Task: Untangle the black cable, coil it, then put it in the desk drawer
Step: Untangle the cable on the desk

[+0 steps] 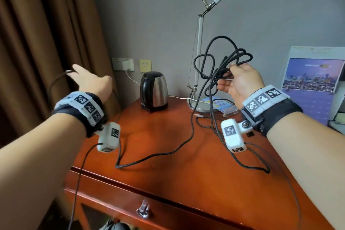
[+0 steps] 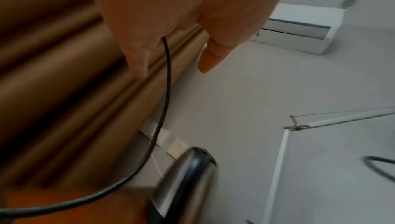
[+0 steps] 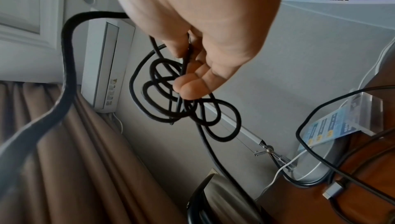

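The black cable (image 1: 223, 58) hangs as a tangled bunch of loops from my raised right hand (image 1: 228, 75) above the back right of the desk. In the right wrist view the right hand (image 3: 192, 68) has its fingers curled round several strands of the tangle (image 3: 171, 95). From there the cable runs down and lies in a long bend across the desk top (image 1: 158, 153). My left hand (image 1: 78, 73) reaches out to the left in front of the curtain and pinches one strand (image 2: 167, 78) between thumb and fingers. The desk drawer (image 1: 119, 198) with its metal handle (image 1: 142, 211) is closed at the front.
A steel kettle (image 1: 154, 91) stands at the back of the desk. The desk lamp base (image 1: 198, 105) and a leaflet holder (image 1: 226, 108) sit to its right. A white charger (image 1: 127, 64) is plugged into the wall. A brown curtain (image 1: 37, 43) hangs at the left.
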A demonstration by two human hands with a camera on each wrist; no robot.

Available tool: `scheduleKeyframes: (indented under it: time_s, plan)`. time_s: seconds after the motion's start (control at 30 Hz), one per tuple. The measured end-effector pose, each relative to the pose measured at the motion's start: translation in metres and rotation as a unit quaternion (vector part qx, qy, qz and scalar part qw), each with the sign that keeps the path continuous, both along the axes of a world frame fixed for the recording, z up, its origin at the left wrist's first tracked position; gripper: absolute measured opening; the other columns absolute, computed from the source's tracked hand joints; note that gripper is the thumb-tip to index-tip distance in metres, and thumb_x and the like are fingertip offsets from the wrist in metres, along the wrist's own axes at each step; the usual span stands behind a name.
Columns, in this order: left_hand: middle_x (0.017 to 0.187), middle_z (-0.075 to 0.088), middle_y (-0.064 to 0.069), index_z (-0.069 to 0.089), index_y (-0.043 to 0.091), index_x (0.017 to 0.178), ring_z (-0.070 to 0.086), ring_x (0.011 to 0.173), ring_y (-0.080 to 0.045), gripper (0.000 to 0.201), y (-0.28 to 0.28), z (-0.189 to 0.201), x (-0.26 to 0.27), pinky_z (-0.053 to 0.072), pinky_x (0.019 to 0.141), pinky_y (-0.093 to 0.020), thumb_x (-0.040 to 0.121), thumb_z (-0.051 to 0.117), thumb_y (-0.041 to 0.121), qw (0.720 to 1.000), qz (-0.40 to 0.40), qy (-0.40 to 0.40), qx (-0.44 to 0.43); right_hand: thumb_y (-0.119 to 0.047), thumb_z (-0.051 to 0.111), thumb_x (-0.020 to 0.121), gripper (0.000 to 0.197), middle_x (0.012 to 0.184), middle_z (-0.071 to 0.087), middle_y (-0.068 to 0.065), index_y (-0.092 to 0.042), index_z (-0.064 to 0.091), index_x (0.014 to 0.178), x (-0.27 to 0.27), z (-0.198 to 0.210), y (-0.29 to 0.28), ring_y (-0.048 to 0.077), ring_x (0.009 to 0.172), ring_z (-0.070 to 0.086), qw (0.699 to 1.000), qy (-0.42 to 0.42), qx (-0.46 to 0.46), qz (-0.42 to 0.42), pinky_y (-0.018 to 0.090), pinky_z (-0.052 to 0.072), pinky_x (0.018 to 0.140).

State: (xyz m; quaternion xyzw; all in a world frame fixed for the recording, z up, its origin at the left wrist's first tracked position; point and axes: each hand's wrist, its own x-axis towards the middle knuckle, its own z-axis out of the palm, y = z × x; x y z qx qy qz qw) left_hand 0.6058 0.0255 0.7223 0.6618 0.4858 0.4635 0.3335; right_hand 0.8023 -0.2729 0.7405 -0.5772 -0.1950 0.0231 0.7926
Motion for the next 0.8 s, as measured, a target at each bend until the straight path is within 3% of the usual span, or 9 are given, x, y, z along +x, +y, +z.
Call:
scheduleKeyframes:
  time_s: [0.03, 0.1, 0.17, 0.27, 0.4, 0.5, 0.57, 0.67, 0.8]
  plan:
    - [0.172, -0.001, -0.016, 0.001, 0.014, 0.165, 0.027, 0.15, -0.047, 0.095, 0.007, 0.007, -0.004, 0.018, 0.125, -0.052, 0.093, 0.06, 0.031, 0.999, 0.047, 0.011, -0.016, -0.019, 0.045, 0.108, 0.018, 0.08, 0.056, 0.009, -0.015, 0.053, 0.093, -0.001, 0.0, 0.001, 0.021, 0.053, 0.059, 1.0, 0.0, -0.002, 0.004, 0.034, 0.056, 0.053]
    - [0.168, 0.021, -0.021, 0.023, 0.008, 0.162, 0.031, 0.149, -0.045, 0.078, 0.016, 0.017, -0.011, 0.026, 0.121, -0.054, 0.098, 0.058, 0.037, 0.995, 0.058, 0.043, -0.069, -0.019, 0.046, 0.108, 0.017, 0.083, 0.057, 0.011, -0.015, 0.053, 0.094, -0.003, 0.001, 0.003, 0.021, 0.055, 0.061, 1.0, 0.0, -0.013, 0.018, 0.034, 0.056, 0.053]
    - [0.141, 0.057, -0.027, 0.056, -0.005, 0.13, 0.057, 0.129, -0.046, 0.046, 0.009, 0.016, -0.014, 0.049, 0.099, -0.054, 0.099, 0.063, 0.028, 0.98, -0.068, 0.175, -0.063, -0.019, 0.046, 0.109, 0.016, 0.087, 0.057, 0.013, -0.015, 0.053, 0.095, -0.007, 0.001, 0.006, 0.022, 0.056, 0.062, 0.999, -0.001, -0.027, 0.033, 0.035, 0.057, 0.054]
    - [0.103, 0.075, -0.022, 0.065, 0.003, 0.091, 0.075, 0.092, -0.04, 0.018, -0.023, 0.01, -0.006, 0.062, 0.079, -0.049, 0.1, 0.061, 0.018, 0.934, -0.213, 0.288, -0.015, -0.019, 0.045, 0.109, 0.016, 0.089, 0.056, 0.014, -0.014, 0.052, 0.095, -0.014, 0.001, 0.01, 0.022, 0.056, 0.062, 0.998, -0.007, -0.039, 0.049, 0.036, 0.057, 0.055]
    - [0.097, 0.078, -0.009, 0.071, 0.022, 0.102, 0.077, 0.09, -0.029, 0.008, -0.076, 0.009, 0.023, 0.063, 0.087, -0.044, 0.095, 0.069, 0.025, 0.911, -0.372, 0.178, -0.021, -0.02, 0.047, 0.109, 0.016, 0.084, 0.054, 0.012, -0.013, 0.05, 0.095, -0.019, -0.003, 0.013, 0.023, 0.056, 0.061, 0.997, -0.004, -0.049, 0.063, 0.038, 0.058, 0.058]
    - [0.114, 0.076, 0.006, 0.07, 0.029, 0.126, 0.073, 0.104, -0.016, 0.056, -0.105, 0.003, 0.042, 0.058, 0.1, -0.04, 0.075, 0.079, 0.051, 0.872, -0.459, 0.172, 0.005, -0.021, 0.049, 0.108, 0.013, 0.083, 0.053, 0.011, -0.011, 0.05, 0.099, -0.02, -0.006, 0.012, 0.024, 0.055, 0.063, 0.996, 0.005, -0.047, 0.079, 0.038, 0.059, 0.056]
    - [0.128, 0.07, 0.01, 0.061, 0.029, 0.138, 0.066, 0.117, -0.012, 0.08, -0.123, -0.002, 0.055, 0.05, 0.109, -0.04, 0.067, 0.078, 0.062, 0.834, -0.507, 0.218, 0.021, -0.021, 0.051, 0.107, 0.013, 0.084, 0.055, 0.012, -0.01, 0.051, 0.1, -0.021, -0.008, 0.009, 0.024, 0.055, 0.064, 0.995, 0.009, -0.037, 0.096, 0.037, 0.058, 0.054]
    - [0.137, 0.062, 0.009, 0.044, 0.03, 0.15, 0.059, 0.125, -0.015, 0.082, -0.141, -0.017, 0.065, 0.045, 0.113, -0.042, 0.08, 0.077, 0.058, 0.783, -0.52, 0.334, 0.064, -0.02, 0.05, 0.108, 0.013, 0.083, 0.055, 0.013, -0.01, 0.051, 0.099, -0.021, -0.01, 0.004, 0.025, 0.055, 0.062, 0.993, 0.004, -0.032, 0.115, 0.035, 0.057, 0.053]
    - [0.101, 0.066, 0.006, 0.036, 0.032, 0.155, 0.069, 0.105, -0.021, 0.077, -0.142, -0.036, 0.053, 0.058, 0.085, -0.03, 0.09, 0.072, 0.052, 0.717, -0.47, 0.512, 0.057, -0.02, 0.051, 0.107, 0.014, 0.082, 0.056, 0.011, -0.012, 0.051, 0.095, -0.014, -0.014, -0.003, 0.023, 0.054, 0.062, 0.994, 0.011, -0.038, 0.099, 0.034, 0.056, 0.051]
